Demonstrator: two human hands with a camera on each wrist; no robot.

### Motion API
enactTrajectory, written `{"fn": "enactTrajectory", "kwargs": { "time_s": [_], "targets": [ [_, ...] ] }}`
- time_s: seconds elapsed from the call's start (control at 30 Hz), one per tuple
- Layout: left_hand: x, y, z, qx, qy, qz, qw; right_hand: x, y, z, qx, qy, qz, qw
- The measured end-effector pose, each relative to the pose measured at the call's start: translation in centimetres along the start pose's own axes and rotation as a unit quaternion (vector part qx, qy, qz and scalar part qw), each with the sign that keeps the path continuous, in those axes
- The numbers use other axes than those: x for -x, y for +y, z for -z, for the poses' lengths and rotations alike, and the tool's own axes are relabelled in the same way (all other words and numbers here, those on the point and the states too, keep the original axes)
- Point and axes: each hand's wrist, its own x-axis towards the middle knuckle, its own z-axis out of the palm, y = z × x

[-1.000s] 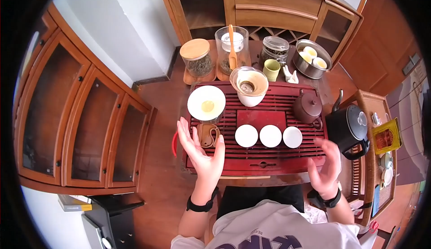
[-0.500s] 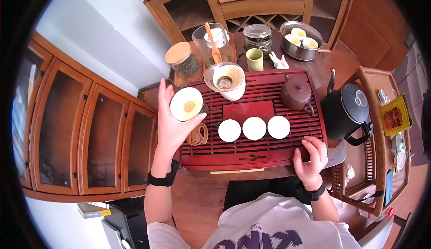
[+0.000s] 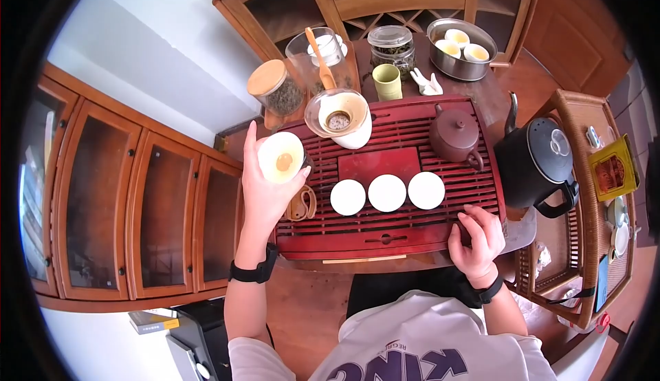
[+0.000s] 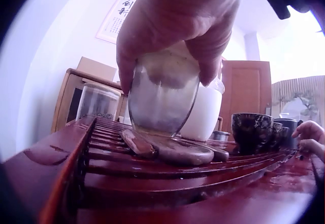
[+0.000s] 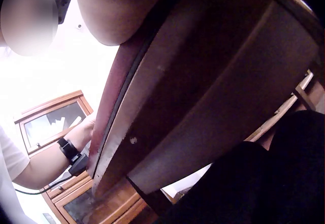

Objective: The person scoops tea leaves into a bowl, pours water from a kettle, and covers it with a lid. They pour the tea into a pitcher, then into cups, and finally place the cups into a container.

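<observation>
My left hand (image 3: 270, 183) grips a glass tea bowl (image 3: 280, 157), thumb and fingers on opposite sides of its rim. From above it shows a wide white mouth with a yellowish centre. In the left wrist view, the bowl's clear body (image 4: 161, 102) narrows downward, close behind a carved wooden piece (image 4: 185, 152) on the tea tray. My right hand (image 3: 478, 242) rests at the tray's front right edge, fingers loosely bent, holding nothing. Three small cups (image 3: 387, 194), white inside, stand in a row between the hands. A white pitcher (image 3: 355, 137) carries a strainer (image 3: 337, 116) behind them.
A brown teapot (image 3: 457, 135) sits on the slatted red tea tray (image 3: 371, 240). To its right stands a black kettle (image 3: 536, 157). Behind are a lidded tea jar (image 3: 275, 86), a green cup (image 3: 387, 82), a rabbit-like white figure (image 3: 427, 82) and a metal pot (image 3: 462, 68) holding cups.
My left hand has moved from over the wooden piece to the glass tea bowl and closed around its rim. My right hand has come down onto the tray's front edge. The head view has shifted.
</observation>
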Motion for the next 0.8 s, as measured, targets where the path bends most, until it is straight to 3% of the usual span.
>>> {"fn": "enactTrajectory", "kwargs": {
  "time_s": [0.33,0.8],
  "targets": [
    [0.1,0.16,0.28,0.05,-0.019,0.01,0.999,-0.1,0.09,-0.1,0.006,0.0,0.015,1.0],
    [0.04,0.0,0.16,0.022,-0.008,-0.001,1.0,-0.16,0.13,-0.07,0.022,-0.015,0.027,0.999]
  ]
}}
